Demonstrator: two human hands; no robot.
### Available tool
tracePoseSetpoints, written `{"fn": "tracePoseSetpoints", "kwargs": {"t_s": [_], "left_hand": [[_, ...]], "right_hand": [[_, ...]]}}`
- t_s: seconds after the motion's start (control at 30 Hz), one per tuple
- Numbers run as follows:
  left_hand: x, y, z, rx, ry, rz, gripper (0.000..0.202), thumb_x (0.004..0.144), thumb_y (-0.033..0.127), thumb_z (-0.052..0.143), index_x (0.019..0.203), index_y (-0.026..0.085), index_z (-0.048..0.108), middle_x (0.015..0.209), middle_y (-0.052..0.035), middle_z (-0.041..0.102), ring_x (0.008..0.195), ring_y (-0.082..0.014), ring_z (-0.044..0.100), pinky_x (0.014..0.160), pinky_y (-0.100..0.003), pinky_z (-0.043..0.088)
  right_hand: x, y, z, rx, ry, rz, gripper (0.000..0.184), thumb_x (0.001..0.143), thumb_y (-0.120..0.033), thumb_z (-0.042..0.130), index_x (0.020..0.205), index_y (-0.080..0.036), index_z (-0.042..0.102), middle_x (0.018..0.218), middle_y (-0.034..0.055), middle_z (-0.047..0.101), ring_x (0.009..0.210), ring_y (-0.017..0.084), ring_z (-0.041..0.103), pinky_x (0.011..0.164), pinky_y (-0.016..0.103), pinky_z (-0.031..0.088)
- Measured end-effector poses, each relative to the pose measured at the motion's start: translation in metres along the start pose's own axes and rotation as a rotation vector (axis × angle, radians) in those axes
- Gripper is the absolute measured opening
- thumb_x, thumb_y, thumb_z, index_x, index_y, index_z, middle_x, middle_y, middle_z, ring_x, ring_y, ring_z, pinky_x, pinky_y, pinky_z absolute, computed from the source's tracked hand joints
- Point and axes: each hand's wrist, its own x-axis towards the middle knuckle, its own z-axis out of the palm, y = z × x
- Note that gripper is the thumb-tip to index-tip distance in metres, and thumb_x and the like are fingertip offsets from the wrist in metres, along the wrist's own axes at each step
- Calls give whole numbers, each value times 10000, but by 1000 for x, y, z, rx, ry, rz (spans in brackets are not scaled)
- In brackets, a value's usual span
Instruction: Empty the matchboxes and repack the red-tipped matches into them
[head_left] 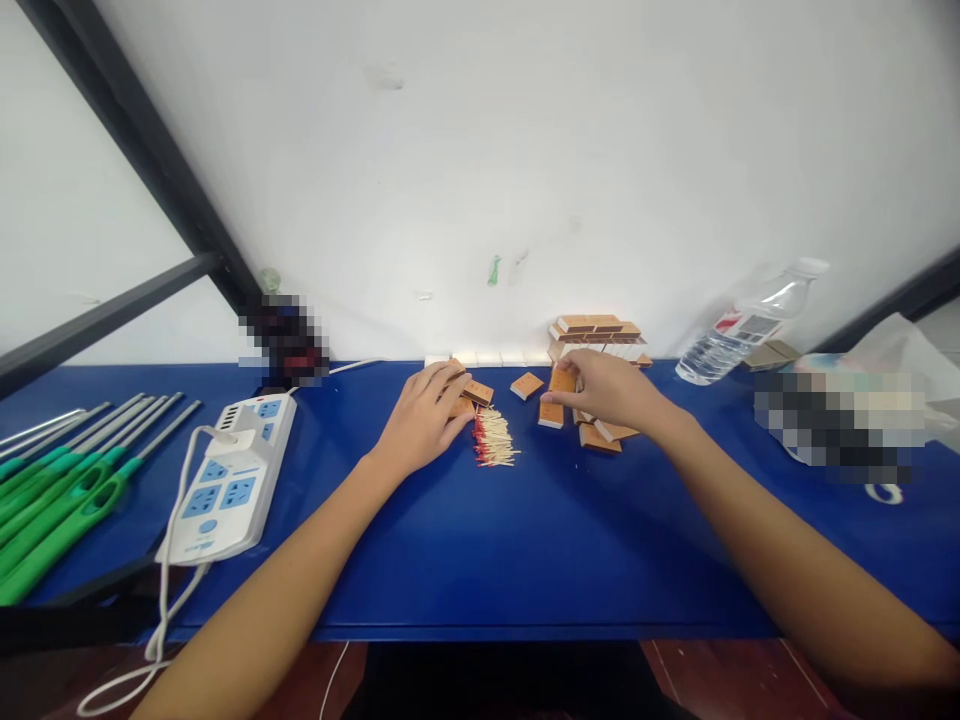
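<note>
1. Right then, my left hand lay flat, fingers loosely spread, over a matchbox beside the pile of matches.
2. My right hand pinched an orange matchbox among loose boxes.
3. Behind it, stacked boxes stood against the wall on the blue table.

A blue table stands against a white wall. On its left side lie green-handled tools and a white power strip with a cable. Near the middle lies a heap of matches with red heads, and loose matchboxes lie around it. A stack of matchboxes stands at the wall. A plastic bottle lies on the right.
</note>
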Motion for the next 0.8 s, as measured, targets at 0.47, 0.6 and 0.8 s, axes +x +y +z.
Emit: {"fn": "tracePoseSetpoints", "kwargs": {"t_s": [0.47,0.6,0.8], "left_hand": [[-1,3,-3,-24,-18,7,451,1036,384,535,1427,160,554,1460,-170,577,1424,-331,465,1165,-526,434],[-1,3,-2,-37,-26,5,452,1032,383,540,1432,173,553,1457,-171,577,1432,-335,461,1164,-540,431],[0,3,-3,-22,-35,7,460,1034,383,538,1433,153,549,1463,-171,572,1432,-334,457,1175,-527,418]], "right_hand": [[-4,-19,1,-127,-161,-32,419,838,-621,687,845,-207,629,865,86,712,767,241,635,605,331,390],[11,-27,0,-179,4,138,561,885,-741,555,951,-196,671,926,142,735,791,276,660,619,356,418],[42,-42,27,-210,-103,225,559,828,-666,678,996,-135,730,994,209,744,896,338,702,690,392,493]]}}
